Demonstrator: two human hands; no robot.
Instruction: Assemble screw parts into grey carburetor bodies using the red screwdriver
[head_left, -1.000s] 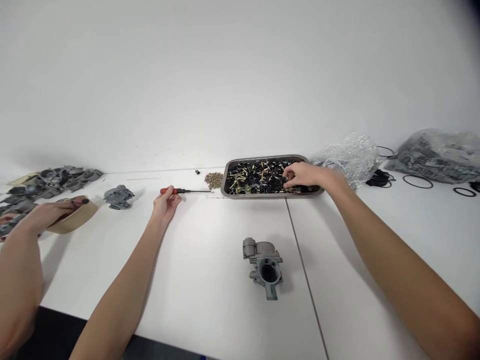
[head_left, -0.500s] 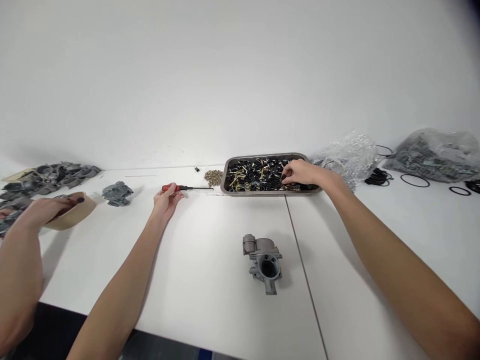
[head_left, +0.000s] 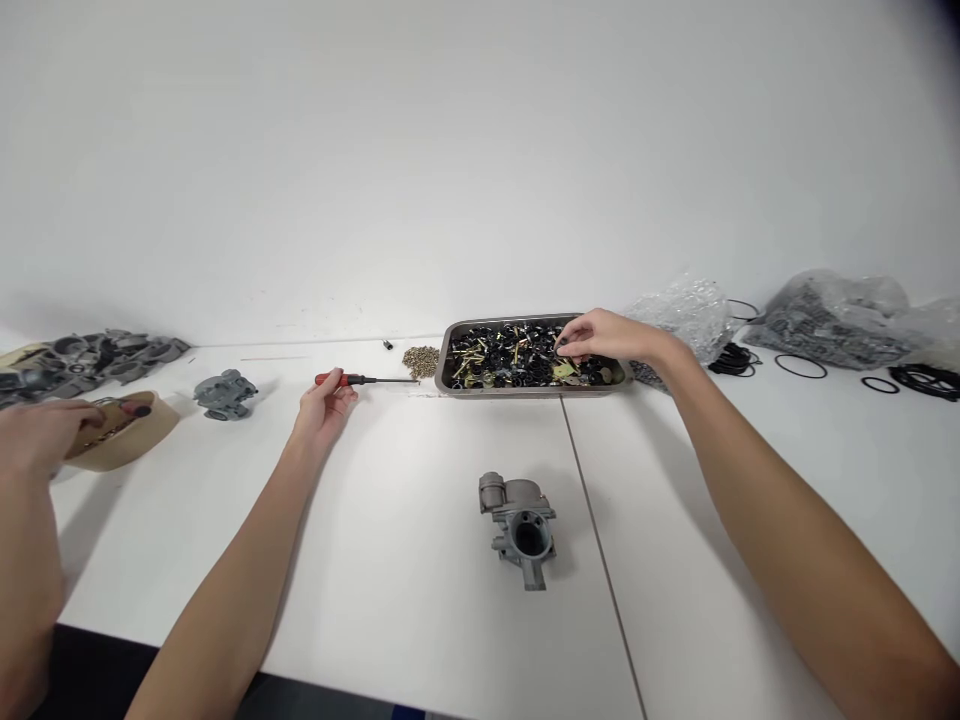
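My left hand (head_left: 327,410) is closed around the red handle of a screwdriver (head_left: 367,380), whose dark shaft points right, its tip near a pile of small brass parts (head_left: 421,362). Over the right half of a metal tray (head_left: 525,391), my right hand (head_left: 592,335) has its fingers pinched together. Something small and dark shows at those fingertips, too small to name. Mixed black and brass-coloured small parts (head_left: 517,355) fill the tray. In front of it, on the white table, a grey carburetor (head_left: 525,530) stands with its round bore facing me.
At the left, another person's hand (head_left: 45,430) reaches into a beige container (head_left: 139,440). Beside it sits a second carburetor body (head_left: 225,393), with a heap of grey castings (head_left: 112,358) behind. Plastic bags of parts (head_left: 825,320) and black rubber rings (head_left: 801,367) lie right.
My right hand has lifted slightly from the parts in the tray. My left hand keeps the screwdriver in place. The other person's hand has moved left at the container. The view has shifted a little.
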